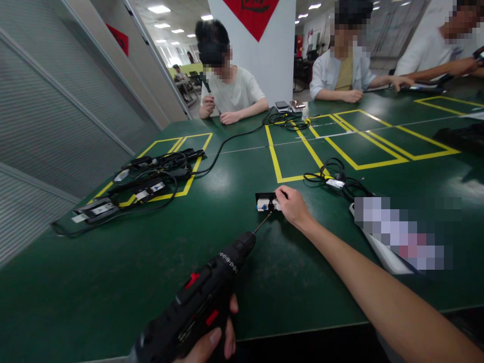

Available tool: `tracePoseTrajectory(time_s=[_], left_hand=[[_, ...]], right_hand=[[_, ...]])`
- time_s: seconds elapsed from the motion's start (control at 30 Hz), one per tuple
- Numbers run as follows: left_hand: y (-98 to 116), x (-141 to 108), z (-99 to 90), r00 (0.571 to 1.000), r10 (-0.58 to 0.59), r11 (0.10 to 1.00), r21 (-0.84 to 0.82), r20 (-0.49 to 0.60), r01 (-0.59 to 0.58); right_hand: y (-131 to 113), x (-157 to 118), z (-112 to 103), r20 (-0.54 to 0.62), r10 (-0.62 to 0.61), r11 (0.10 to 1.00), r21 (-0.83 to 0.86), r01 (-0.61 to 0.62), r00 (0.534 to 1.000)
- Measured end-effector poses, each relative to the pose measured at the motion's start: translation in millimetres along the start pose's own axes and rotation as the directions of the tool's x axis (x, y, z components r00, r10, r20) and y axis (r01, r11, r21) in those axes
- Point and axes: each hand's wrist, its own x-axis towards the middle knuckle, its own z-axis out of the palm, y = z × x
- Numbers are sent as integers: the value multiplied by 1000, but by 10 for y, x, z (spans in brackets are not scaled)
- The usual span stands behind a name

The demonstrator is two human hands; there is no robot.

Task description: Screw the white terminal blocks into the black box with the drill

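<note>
My left hand (206, 348) is wrapped round the grip of a black cordless drill (212, 282) with red switches. From its chuck a long thin bit reaches up and right. The bit's tip meets or nearly touches a small black-and-white part (262, 204) with a blue piece on it; actual contact is hard to tell. My right hand (293, 204) pinches that part at its right end, upright on the green table (159, 282). My right fingers cover part of it.
At left lie black devices with cables (151, 184); a cable bundle (336, 181) lies to the right. A pixelated white-edged object (385, 247) rests beside my right forearm. Yellow tape (280, 171) marks rectangles. Several people sit across the table, one person (230, 91) holding a tool.
</note>
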Motion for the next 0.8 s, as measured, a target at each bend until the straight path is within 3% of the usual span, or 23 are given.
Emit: tracePoseTrajectory(time_s=[0.37, 0.8], left_hand=[[63, 8, 59, 1000, -7, 998, -55, -16, 6], [-75, -5, 1, 998, 34, 999, 26, -47, -33]], right_hand=[[0, 5, 13, 6, -1, 1000, -13, 1, 1000], [7, 1, 4, 9, -10, 1000, -15, 11, 1000]])
